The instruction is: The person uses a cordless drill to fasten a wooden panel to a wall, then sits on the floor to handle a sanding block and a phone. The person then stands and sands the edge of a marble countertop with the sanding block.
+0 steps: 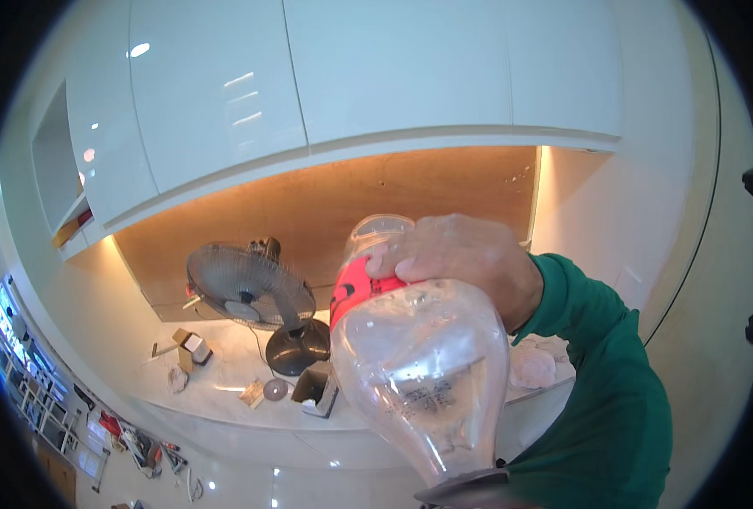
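The grip of the right hand (pixel 470 254) was part-closed, its fingers wrapped around the red band (pixel 361 293) of one clear bottle (pixel 419 365), tilted narrow end down before the table (pixel 232 358); the left hand's grip I could not tell. One fan (pixel 253 284) stood toward the back edge, one grey box (pixel 317 394) and one disc (pixel 275 389) near the front edge.

On the desk (pixel 230 356), the electric fan (pixel 262 297) stands toward the back edge, before the wall panel (pixel 470 182). Left of it, near the left end, sits a carton (pixel 194 346). Along the front edge, a disc (pixel 275 389) lies left of a box (pixel 319 400), both before the fan. Near the right end rests a bundle (pixel 533 366). Wall cabinets (pixel 215 93) hang above; before the desk, the right grip (pixel 465 254) holds a bottle (pixel 423 365) neck-down.
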Tool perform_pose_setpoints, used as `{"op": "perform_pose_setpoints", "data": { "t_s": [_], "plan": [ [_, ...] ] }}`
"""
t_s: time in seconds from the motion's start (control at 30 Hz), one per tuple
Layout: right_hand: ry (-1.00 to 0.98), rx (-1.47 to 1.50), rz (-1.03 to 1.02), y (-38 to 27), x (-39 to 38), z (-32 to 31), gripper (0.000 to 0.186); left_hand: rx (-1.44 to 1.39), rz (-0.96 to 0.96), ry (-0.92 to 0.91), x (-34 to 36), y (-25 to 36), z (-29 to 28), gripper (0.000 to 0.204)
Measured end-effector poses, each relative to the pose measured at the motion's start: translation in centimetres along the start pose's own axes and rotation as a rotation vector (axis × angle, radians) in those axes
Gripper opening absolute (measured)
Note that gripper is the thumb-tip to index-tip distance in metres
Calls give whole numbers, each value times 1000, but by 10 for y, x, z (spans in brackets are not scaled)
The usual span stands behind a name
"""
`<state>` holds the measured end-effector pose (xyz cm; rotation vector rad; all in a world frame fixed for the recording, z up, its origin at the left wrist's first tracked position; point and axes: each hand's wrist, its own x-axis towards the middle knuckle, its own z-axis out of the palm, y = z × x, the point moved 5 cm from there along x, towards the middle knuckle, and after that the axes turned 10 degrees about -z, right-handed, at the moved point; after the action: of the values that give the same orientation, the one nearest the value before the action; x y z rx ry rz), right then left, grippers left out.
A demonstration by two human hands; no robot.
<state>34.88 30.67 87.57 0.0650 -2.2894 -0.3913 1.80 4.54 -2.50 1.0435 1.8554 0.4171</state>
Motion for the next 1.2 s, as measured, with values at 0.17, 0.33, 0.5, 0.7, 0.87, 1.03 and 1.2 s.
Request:
{"op": "perform_pose_setpoints", "data": {
  "t_s": [0.17,0.33,0.5,0.7,0.87,1.03,1.2],
  "plan": [
    [-14,341,216,-3,-59,56,70,-887,-289,368,1,124,-99,37],
    [-151,643,461,-35,-146,123,83,-1017,-9,473,-117,343,-208,30],
    [-215,652,716,-92,-213,179,85,-895,386,341,-189,488,-255,39],
    [-218,588,896,-136,-260,211,85,-608,684,66,-204,557,-214,34],
    [-265,564,969,-146,-279,213,84,-350,596,37,-206,568,-204,26],
    [-302,531,966,-138,-284,208,83,-49,663,166,-210,585,-210,44],
    [-401,570,984,-121,-288,201,83,-47,700,241,-209,604,-209,42]
  ]
}}
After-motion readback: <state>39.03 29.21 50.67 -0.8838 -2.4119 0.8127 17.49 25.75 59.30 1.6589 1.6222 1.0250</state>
